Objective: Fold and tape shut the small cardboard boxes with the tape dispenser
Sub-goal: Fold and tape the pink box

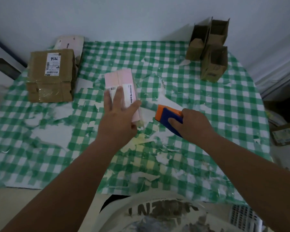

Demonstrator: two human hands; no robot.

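Head view, dim light. Pink box (120, 91) lay near table centre on the green-checked tablecloth (208, 114), its long axis running roughly 11 to 5 o'clock, the far end pointing toward the back wall. Left hand (119, 114) lay flat on the near half of the box top, fingers straight and spread over the white label, thumb out along the box's right edge; pressing, not gripping. Right hand (193, 126) sat at about 3 o'clock from the box, near but apart from it, fingers and thumb wrapped around the blue-and-orange tape dispenser (168, 117). The dispenser's orange end pointed toward 10 o'clock, at the box's near right edge, a narrow strip of cloth between them. Whether tape ran from dispenser to box could not be made out. Judgement: the coming move turned on that short gap; the dispenser hand was the nearer to the box's near end, and a pass along the long axis would need the left hand to clear the top seam or slide aside. At 10 o'clock stood a stack of brown taped parcels (51, 76), well apart; at 1 o'clock, three small open cardboard boxes (211, 52) stood upright, flaps up, seemingly not yet closed.
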